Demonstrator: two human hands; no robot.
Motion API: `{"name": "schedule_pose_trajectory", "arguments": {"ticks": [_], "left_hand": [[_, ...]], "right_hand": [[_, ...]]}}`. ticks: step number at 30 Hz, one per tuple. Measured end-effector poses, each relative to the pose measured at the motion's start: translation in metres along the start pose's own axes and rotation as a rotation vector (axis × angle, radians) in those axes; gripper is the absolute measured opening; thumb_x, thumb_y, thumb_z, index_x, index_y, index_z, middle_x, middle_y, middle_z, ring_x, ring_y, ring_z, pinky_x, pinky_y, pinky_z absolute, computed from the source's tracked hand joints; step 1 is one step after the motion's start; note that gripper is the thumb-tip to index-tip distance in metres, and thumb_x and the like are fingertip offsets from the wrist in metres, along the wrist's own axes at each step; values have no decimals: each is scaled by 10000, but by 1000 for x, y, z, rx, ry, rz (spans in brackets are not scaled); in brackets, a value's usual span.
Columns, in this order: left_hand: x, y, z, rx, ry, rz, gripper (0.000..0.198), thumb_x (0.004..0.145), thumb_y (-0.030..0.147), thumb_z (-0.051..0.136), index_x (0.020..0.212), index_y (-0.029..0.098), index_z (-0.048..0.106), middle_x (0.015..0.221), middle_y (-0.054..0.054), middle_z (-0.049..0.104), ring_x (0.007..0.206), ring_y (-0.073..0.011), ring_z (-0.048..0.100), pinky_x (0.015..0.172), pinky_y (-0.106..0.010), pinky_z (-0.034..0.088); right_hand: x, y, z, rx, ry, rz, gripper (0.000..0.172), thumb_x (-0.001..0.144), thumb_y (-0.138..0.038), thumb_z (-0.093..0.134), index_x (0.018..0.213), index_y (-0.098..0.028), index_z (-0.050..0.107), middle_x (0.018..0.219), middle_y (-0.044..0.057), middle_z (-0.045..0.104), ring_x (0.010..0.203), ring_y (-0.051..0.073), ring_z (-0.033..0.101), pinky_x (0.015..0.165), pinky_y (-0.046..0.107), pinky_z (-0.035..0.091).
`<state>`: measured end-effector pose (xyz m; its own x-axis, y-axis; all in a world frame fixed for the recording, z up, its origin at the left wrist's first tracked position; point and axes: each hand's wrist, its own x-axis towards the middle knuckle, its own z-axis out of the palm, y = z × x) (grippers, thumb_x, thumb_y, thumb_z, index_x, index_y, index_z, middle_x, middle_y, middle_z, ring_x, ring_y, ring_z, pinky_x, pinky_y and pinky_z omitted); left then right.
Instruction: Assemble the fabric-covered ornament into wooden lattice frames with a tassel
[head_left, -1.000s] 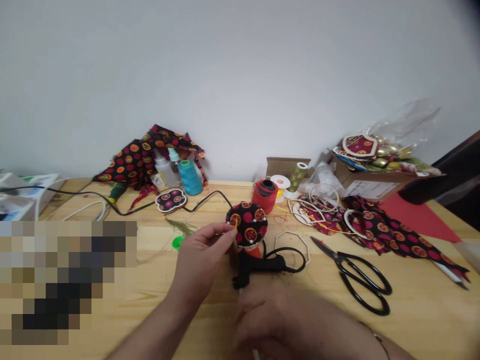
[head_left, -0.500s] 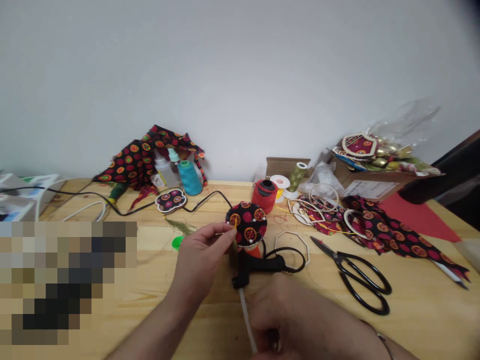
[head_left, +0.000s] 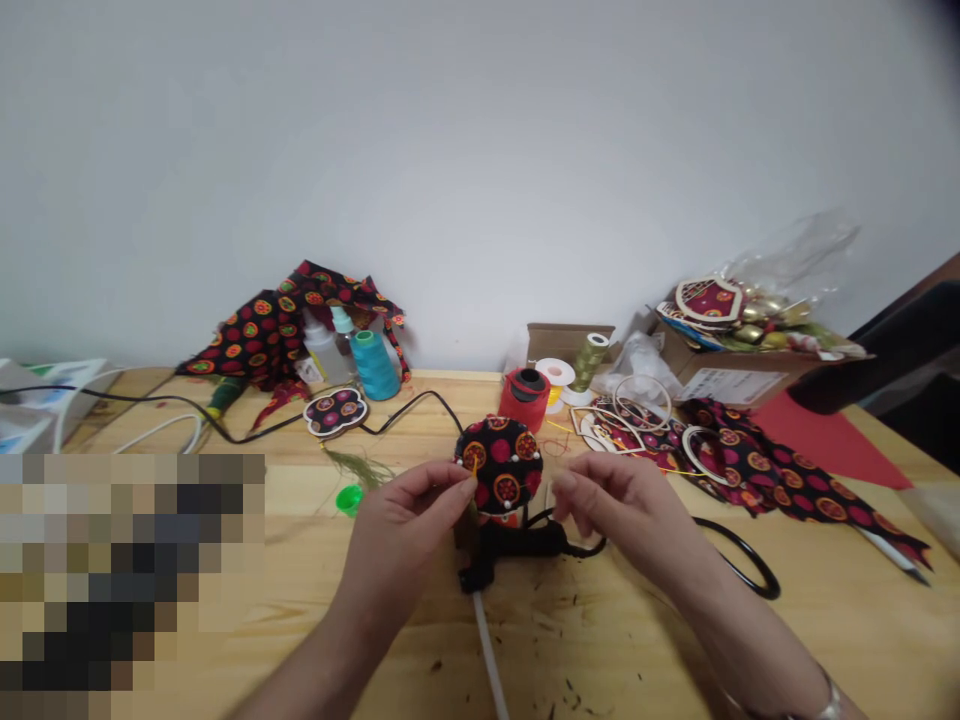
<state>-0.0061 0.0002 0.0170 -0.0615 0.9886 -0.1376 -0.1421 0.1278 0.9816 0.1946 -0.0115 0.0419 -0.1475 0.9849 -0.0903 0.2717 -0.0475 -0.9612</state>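
Note:
My left hand (head_left: 401,530) pinches the left edge of a round fabric-covered disc (head_left: 499,465), black with red and orange circles and white pinheads along its rim. A thin yellow-orange strand shows at those fingertips. My right hand (head_left: 630,520) is raised just right of the disc, its fingertips closed together and not touching it. Any thread between them is too fine to tell. Below the disc lies a black hot glue gun (head_left: 510,545), with a white glue stick (head_left: 487,650) running toward me from it.
A red thread spool (head_left: 525,398) stands behind the disc. Black-handled scissors (head_left: 739,565) lie partly hidden behind my right forearm. Patterned fabric (head_left: 724,450), wooden frames, a cardboard box (head_left: 735,375), a teal spool (head_left: 373,365) and a green cap (head_left: 349,500) surround the work.
My right hand has risen from the glue stick to beside the disc. The glue stick stays on the table, and the view has shifted slightly.

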Motion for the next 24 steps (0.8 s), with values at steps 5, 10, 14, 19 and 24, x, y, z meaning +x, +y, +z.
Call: {"name": "schedule_pose_trajectory", "arguments": {"ticks": [5, 10, 14, 19, 24], "left_hand": [[-5, 2, 3, 49, -71, -3, 80, 666, 258, 743, 679, 182, 721, 638, -1, 705, 577, -120, 612, 554, -202, 493], [-11, 3, 5, 127, -131, 36, 57, 686, 254, 721, 673, 199, 722, 679, -1, 708, 603, -125, 616, 565, -199, 497], [-13, 3, 7, 159, -137, 107, 31, 670, 218, 714, 646, 209, 730, 780, -10, 727, 675, -140, 644, 615, -202, 515], [-12, 5, 10, 168, -157, 65, 46, 664, 235, 710, 634, 214, 737, 862, -28, 746, 699, -164, 662, 621, -227, 522], [-9, 7, 9, 119, -164, -30, 90, 659, 256, 723, 590, 198, 727, 881, -70, 759, 994, -236, 644, 756, -246, 502]], "right_hand": [[9, 3, 8, 242, -40, 138, 391, 742, -505, 674, 893, -145, 689, 623, 26, 652, 463, 92, 528, 364, 169, 308], [7, 4, 14, 298, -37, 142, 340, 714, -453, 719, 841, -141, 676, 561, -8, 620, 405, 61, 480, 336, 151, 303], [7, 0, 19, 343, -24, 137, 316, 653, -412, 760, 793, -143, 671, 521, -42, 579, 363, 47, 413, 314, 170, 282], [8, 1, 21, 332, 14, 132, 292, 649, -411, 760, 765, -160, 668, 509, -49, 563, 359, 55, 382, 321, 196, 263], [9, 4, 19, 344, 23, 115, 290, 666, -425, 749, 764, -169, 655, 526, -42, 575, 366, 59, 396, 326, 194, 267]]}}
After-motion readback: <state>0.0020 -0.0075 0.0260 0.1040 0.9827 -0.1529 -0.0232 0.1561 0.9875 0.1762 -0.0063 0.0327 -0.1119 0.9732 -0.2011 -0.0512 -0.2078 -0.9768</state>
